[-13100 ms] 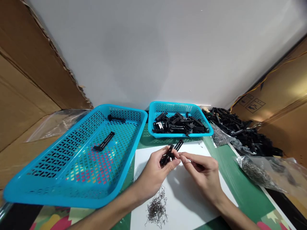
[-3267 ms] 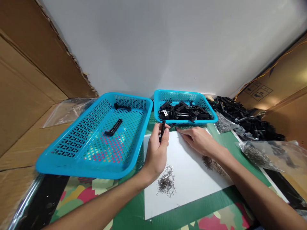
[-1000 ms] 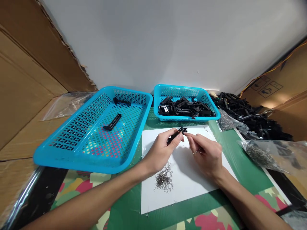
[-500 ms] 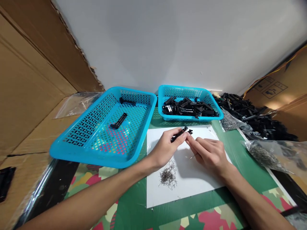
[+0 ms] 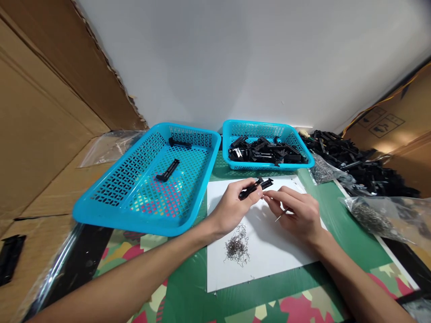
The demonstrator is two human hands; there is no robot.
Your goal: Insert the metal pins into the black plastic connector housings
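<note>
My left hand (image 5: 232, 204) is closed round a black plastic part (image 5: 251, 188), its slotted far end sticking out past the thumb. Close by on the right, my right hand (image 5: 296, 211) has its thumb and forefinger pinched near that part; what the fingertips hold is too small to make out. A thin metal rod (image 5: 282, 215) pokes out from under the curled fingers of the same hand. Both hands are over a white sheet (image 5: 269, 255). On it, below my left hand, lies a heap of small bent wire springs (image 5: 236, 249).
A blue basket (image 5: 124, 224) on the left holds two black parts. Another blue basket (image 5: 269, 167) behind my hands is filled with similar ones. To the right lie a black parts pile (image 5: 370, 170) and a plastic bag of small metal pieces (image 5: 370, 217). Cardboard (image 5: 40, 89) stands at left.
My right hand has drawn slightly back from the black part, its fingertips lower. More of the part's far end shows, and the thin rod is easier to see.
</note>
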